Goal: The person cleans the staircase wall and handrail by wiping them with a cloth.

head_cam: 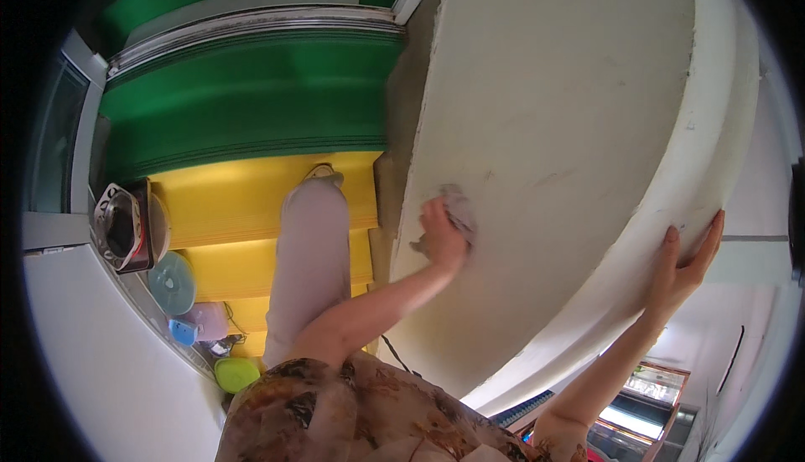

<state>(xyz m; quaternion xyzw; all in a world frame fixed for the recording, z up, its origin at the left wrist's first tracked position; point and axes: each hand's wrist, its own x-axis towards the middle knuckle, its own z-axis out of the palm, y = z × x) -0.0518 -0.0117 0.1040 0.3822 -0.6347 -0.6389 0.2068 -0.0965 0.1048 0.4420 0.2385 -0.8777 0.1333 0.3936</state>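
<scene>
My left hand (443, 235) presses a crumpled greyish cloth (460, 209) against the inner face of a pale plastered stair parapet (541, 116). The hand is a little blurred. Its fingers are folded around the cloth, and part of the cloth hangs out below them. Faint scuffs mark the plaster just above it. My right hand (682, 267) rests on the rounded white coping (654, 210) along the parapet's edge. Thumb and fingers are spread there, with nothing held between them.
Yellow-covered stairs (220, 204) and green-covered steps (245, 97) rise at the left, with a metal door track (264, 18) across them. My leg (314, 242) stands on the yellow ones. Stacked pans (119, 226), a bluish basin (172, 283) and a lime-green bowl (237, 374) line the left side.
</scene>
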